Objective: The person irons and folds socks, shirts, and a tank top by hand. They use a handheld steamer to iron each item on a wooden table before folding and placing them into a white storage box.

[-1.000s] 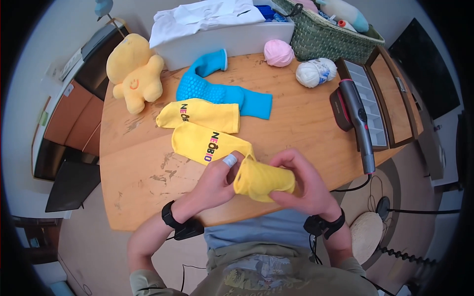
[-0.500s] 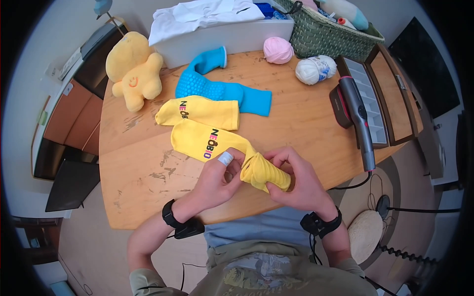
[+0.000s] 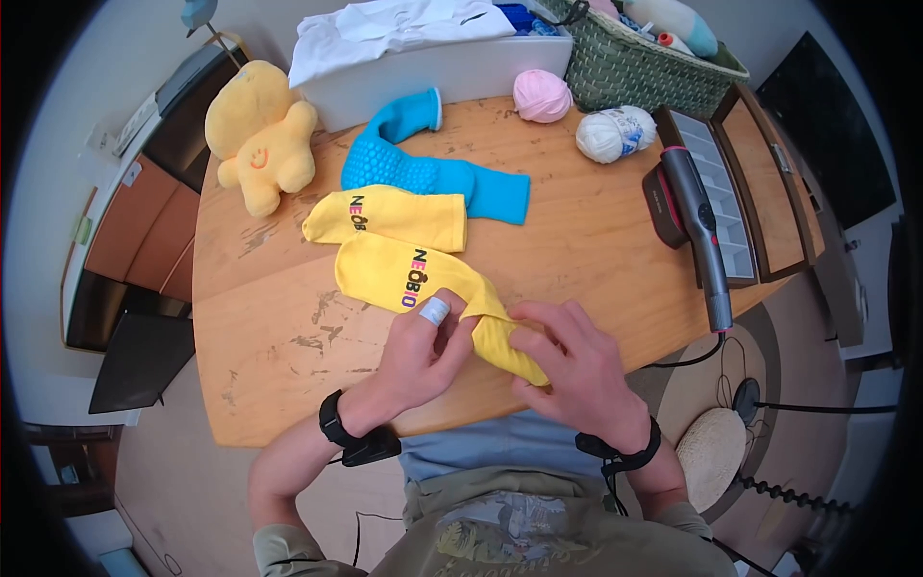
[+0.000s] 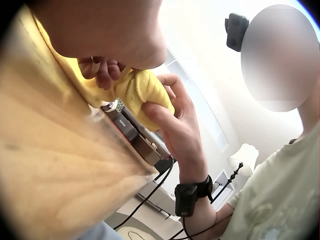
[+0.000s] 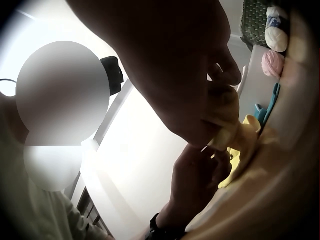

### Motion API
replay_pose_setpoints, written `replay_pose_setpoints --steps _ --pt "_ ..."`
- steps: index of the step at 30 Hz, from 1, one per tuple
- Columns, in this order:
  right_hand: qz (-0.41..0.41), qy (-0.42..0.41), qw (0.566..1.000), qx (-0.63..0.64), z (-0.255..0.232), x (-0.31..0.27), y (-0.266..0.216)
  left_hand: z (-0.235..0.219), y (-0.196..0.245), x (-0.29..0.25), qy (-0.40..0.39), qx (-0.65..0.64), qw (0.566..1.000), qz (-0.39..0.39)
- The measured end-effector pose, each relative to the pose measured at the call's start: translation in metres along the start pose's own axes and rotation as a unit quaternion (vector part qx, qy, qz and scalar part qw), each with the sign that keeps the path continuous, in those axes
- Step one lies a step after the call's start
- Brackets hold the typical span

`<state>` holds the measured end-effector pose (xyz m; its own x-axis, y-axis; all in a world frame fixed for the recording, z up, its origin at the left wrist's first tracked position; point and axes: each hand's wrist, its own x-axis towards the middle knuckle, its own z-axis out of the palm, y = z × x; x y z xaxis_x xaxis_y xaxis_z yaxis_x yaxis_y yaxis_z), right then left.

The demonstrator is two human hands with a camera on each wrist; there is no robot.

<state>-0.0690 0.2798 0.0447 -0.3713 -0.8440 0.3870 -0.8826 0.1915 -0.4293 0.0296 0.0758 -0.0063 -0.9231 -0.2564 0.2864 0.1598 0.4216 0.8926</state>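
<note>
A yellow sock with NEOBIO lettering lies toward the table's front, its cuff end raised between both hands. My left hand, with white tape round one finger, pinches the sock at the fold. My right hand grips the cuff end between thumb and fingers. In the left wrist view the cuff part looks bunched and wrinkled. Just behind lies a second yellow sock with the same print, overlapping a blue sock with raised dots.
Behind the socks are a yellow plush toy, a white bin, a pink yarn ball, a white yarn ball and a woven basket. At the right, a dark hair styler overlaps an open compartment box.
The cuff part, at first a wide open roll, now hangs longer and flatter toward the front edge. My right hand has turned over it, fingers pointing down; my left hand has barely moved.
</note>
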Motion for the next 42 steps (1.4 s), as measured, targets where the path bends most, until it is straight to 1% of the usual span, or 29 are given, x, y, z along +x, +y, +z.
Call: replay_pose_setpoints --steps 3,4,6,7,9,10,12,15,16,18,22,24,25,28,31,33,37,39,42 --pt "-0.021 -0.035 0.999 0.008 -0.002 -0.002 0.001 -0.003 0.004 0.000 -0.011 0.008 0.999 -0.034" --pt "-0.016 -0.033 0.999 0.027 -0.002 -0.003 0.001 -0.004 0.005 0.000 -0.018 0.012 0.999 -0.045" --pt "-0.007 -0.028 0.997 0.065 -0.004 -0.003 0.001 -0.002 0.007 0.000 -0.004 0.027 1.000 0.006" --pt "0.011 -0.030 0.995 0.098 -0.004 -0.003 0.001 -0.001 0.008 0.001 0.002 0.033 0.999 0.033" --pt "0.049 -0.034 0.985 0.164 -0.005 -0.002 0.002 -0.001 0.008 0.001 0.005 0.040 0.997 0.063" --pt "0.052 -0.023 0.978 0.198 -0.001 -0.002 0.003 -0.002 0.008 0.002 0.007 0.043 0.996 0.078" --pt "0.057 -0.002 0.962 0.268 0.012 -0.002 0.009 -0.001 0.005 0.001 0.004 0.047 0.994 0.095" --pt "0.069 0.005 0.956 0.286 0.017 -0.001 0.010 -0.002 0.005 0.000 0.010 0.062 0.992 0.105" --pt "0.081 0.020 0.957 0.278 0.017 -0.001 0.010 -0.003 0.006 0.000 0.013 0.069 0.992 0.106" --pt "0.103 0.052 0.958 0.261 0.016 0.001 0.011 -0.005 0.004 0.000 -0.004 0.124 0.983 0.137" --pt "0.089 0.128 0.979 0.131 0.018 0.004 0.021 0.001 0.005 0.001 -0.029 0.197 0.962 0.186" --pt "0.065 0.153 0.982 0.087 0.025 0.003 0.022 0.003 0.005 0.003 -0.025 0.196 0.964 0.178" --pt "0.056 0.140 0.986 0.067 0.026 0.002 0.020 0.004 0.005 0.003 -0.023 0.196 0.965 0.173" --pt "0.030 0.104 0.994 0.006 0.025 0.001 0.013 0.000 0.005 -0.001 -0.011 0.130 0.988 0.086" --pt "0.015 0.074 0.996 -0.044 0.026 0.004 0.004 -0.002 0.009 -0.001 0.024 0.108 0.989 0.099" --pt "0.012 0.053 0.996 -0.075 0.027 0.004 0.000 -0.002 0.007 -0.002 0.002 0.130 0.982 0.134" --pt "0.048 0.035 0.995 -0.078 0.028 0.003 -0.009 0.000 0.004 0.002 -0.017 0.168 0.960 0.226" --pt "0.066 0.029 0.994 -0.077 0.027 0.003 -0.012 -0.001 0.004 0.001 -0.020 0.178 0.959 0.218" --pt "0.088 0.095 0.988 0.080 0.024 0.004 -0.004 -0.001 0.005 0.001 -0.016 0.183 0.963 0.199"
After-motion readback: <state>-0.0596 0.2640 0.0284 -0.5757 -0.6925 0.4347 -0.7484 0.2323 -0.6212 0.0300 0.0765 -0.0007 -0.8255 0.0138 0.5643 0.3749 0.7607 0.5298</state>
